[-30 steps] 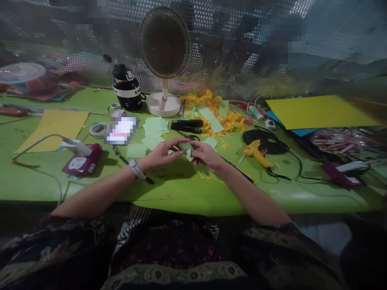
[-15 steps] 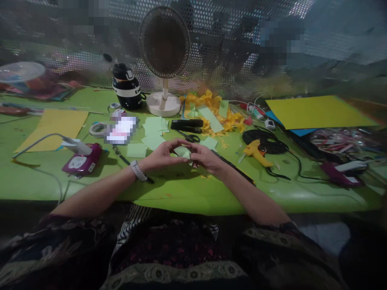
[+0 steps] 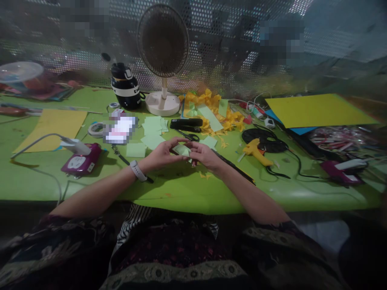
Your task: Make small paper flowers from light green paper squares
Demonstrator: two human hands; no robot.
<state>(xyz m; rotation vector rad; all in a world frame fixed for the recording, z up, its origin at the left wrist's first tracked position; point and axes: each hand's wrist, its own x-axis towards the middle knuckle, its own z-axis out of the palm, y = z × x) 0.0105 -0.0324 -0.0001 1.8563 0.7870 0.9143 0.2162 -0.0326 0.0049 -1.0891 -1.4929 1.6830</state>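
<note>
Between my two hands is a small piece of light green paper (image 3: pixel 182 150), bent and partly hidden by fingers. My left hand (image 3: pixel 165 155) grips its left side, thumb below and fingers above. My right hand (image 3: pixel 204 156) pinches its right end. Just beyond the hands lie scissors (image 3: pixel 191 136) and a black stapler (image 3: pixel 186 123). Light green paper squares (image 3: pixel 153 125) lie in a pile behind my left hand, with another green piece (image 3: pixel 136 150) nearer my wrist. One more green piece (image 3: pixel 209 141) rests behind my right hand.
Yellow paper petals (image 3: pixel 208 100) are heaped at the back, beside a fan (image 3: pixel 163 104) and a black bottle (image 3: pixel 125 90). A yellow glue gun (image 3: pixel 256 153) lies to the right. Purple power sockets (image 3: pixel 81 161) with a cable, a tape roll (image 3: pixel 96 129) and a phone (image 3: pixel 121 131) are on the left.
Both hands stay almost in place, still holding the green paper. The paper's visible face has turned slightly between the fingers. The whole view has shifted a little.
</note>
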